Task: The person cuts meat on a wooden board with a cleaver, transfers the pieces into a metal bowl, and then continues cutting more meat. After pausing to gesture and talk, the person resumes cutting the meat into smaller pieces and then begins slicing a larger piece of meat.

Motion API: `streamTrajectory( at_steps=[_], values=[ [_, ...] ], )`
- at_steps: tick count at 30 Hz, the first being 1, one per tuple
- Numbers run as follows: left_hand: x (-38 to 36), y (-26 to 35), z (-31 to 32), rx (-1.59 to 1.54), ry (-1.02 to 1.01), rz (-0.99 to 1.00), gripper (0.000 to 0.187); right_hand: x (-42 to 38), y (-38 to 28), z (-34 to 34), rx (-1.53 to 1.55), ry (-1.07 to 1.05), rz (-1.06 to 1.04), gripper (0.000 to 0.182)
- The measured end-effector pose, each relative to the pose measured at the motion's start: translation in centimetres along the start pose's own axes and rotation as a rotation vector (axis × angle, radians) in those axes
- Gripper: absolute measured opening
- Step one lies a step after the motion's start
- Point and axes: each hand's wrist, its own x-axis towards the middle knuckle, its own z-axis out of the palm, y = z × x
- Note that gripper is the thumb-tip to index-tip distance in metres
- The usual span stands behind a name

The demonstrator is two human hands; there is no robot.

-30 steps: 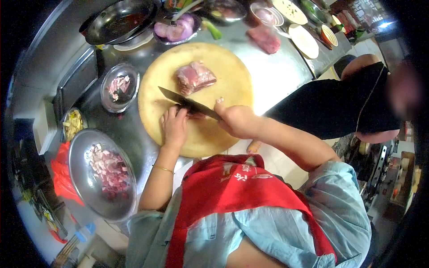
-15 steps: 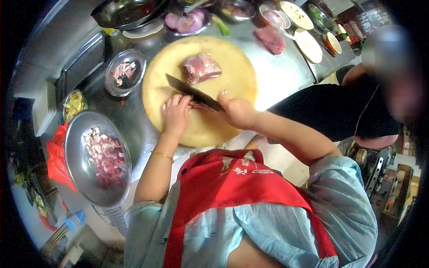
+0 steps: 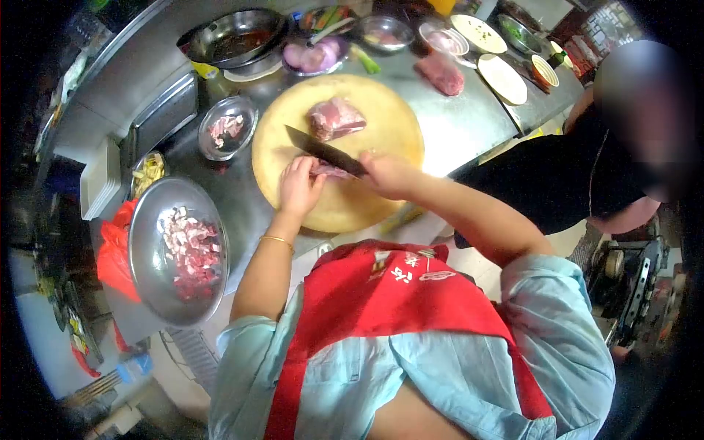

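My right hand [image 3: 389,176] is closed round the handle of a broad, dark-bladed kitchen knife [image 3: 323,152], its blade pointing up and left over a round wooden chopping board [image 3: 396,121]. On the near side of the blade lies a strip of raw meat [image 3: 331,171]. My left hand [image 3: 299,187] presses the strip's left end with bent fingers, close to the blade. Beyond the knife, a larger chunk of raw meat [image 3: 337,119] rests apart on the board. The knife handle is hidden in my right hand.
Left of the board stand a large metal bowl of diced meat [image 3: 150,249] and a small bowl with meat pieces [image 3: 242,150]. Purple onions [image 3: 315,56], a dark pan [image 3: 235,37] and another meat piece [image 3: 440,73] lie behind. A person in black [image 3: 535,183] stands at right.
The whole view has shifted slightly, so the board and bowls appear farther right. More of the meat strip shows beside the blade now. Both hands keep their grips.
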Motion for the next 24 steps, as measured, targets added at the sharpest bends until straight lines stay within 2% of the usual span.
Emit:
streamTrajectory(
  at_steps=[1, 3, 5, 6, 7, 9, 10, 11, 13, 14, 15, 16, 17, 18, 19, 20, 21, 22, 23, 24],
  values=[
    [-0.1, 0.0, 0.0, 0.028, 0.027, 0.01, 0.027, -1.9, 1.3, -0.2, 0.006, 0.064, -0.033, 0.029],
    [-0.3, 0.0, 0.1, 0.084, 0.084, 0.027, 0.03, -5.4, 2.2, -3.3, 0.015, -0.221, 0.128, 0.03],
    [-0.5, 0.8, -0.4, 0.024, 0.108, 0.023, 0.026, -8.1, 3.2, -4.8, -0.011, -0.295, 0.236, 0.033],
    [-0.5, 1.2, -0.6, -0.006, 0.118, 0.021, 0.026, -8.8, 3.7, -4.6, 0.034, -0.25, 0.243, 0.034],
    [-0.5, 0.5, -0.3, 0.007, 0.011, -0.131, 0.027, -9.5, 4.4, -3.9, 0.085, -0.204, 0.257, 0.036],
    [-1.6, 0.0, 0.3, -0.054, -0.027, -0.099, 0.031, -10.6, 5.2, -2.8, 0.169, -0.12, 0.261, 0.04],
    [-1.8, -0.3, 0.7, -0.085, -0.047, -0.058, 0.037, -10.7, 4.7, -2.9, 0.175, -0.14, 0.286, 0.044],
    [-1.6, -1.4, 1.2, -0.252, -0.036, -0.142, 0.035, -10.6, 3.9, -3.2, 0.187, -0.227, 0.416, 0.047],
    [-1.0, -0.1, -0.2, 0.176, 0.013, 0.166, 0.028, -11.6, 4.5, -1.4, 0.159, -0.15, 0.405, 0.039],
    [-0.7, 0.3, -0.7, 0.193, -0.103, 0.055, 0.025, -11.6, 3.9, -1.5, 0.166, -0.178, 0.445, 0.038],
    [-0.7, -0.7, -0.3, 0.329, 0.055, 0.241, 0.026, -11.7, 4.5, -0.3, 0.18, -0.085, 0.377, 0.04],
    [0.2, -0.2, -1.3, 0.344, -0.018, 0.228, 0.024, -11.8, 5.0, 0.8, 0.188, 0.005, 0.307, 0.041],
    [0.2, -1.1, -1.0, 0.262, 0.0, 0.216, 0.019, -11.7, 5.2, 1.3, 0.253, 0.029, 0.251, 0.044],
    [1.1, -1.8, -1.0, 0.3, -0.063, 0.221, 0.014, -11.7, 4.6, 0.5, 0.25, -0.03, 0.266, 0.042],
    [1.7, -2.7, -0.2, 0.336, -0.099, 0.162, 0.016, -11.1, 5.0, 1.2, 0.217, -0.023, 0.21, 0.04],
    [2.2, -2.4, -0.3, 0.46, -0.124, 0.209, 0.014, -10.9, 5.0, 2.0, 0.27, 0.041, 0.212, 0.037],
    [2.9, -5.6, 1.4, 0.058, -0.078, 0.234, 0.028, -11.0, 4.5, 2.0, 0.35, 0.105, 0.168, 0.037],
    [2.6, -1.2, -0.6, 0.336, 0.139, 0.53, 0.025, -10.9, 4.4, 2.5, 0.35, 0.218, 0.12, 0.036],
    [3.0, 1.8, -2.7, 0.364, 0.024, 0.501, 0.019, -9.7, 4.6, 2.4, 0.31, 0.193, 0.159, 0.034],
    [2.7, 4.1, -3.8, 0.221, -0.014, 0.569, 0.017, -9.4, 4.9, 3.0, 0.339, 0.233, 0.129, 0.033]
  ],
)
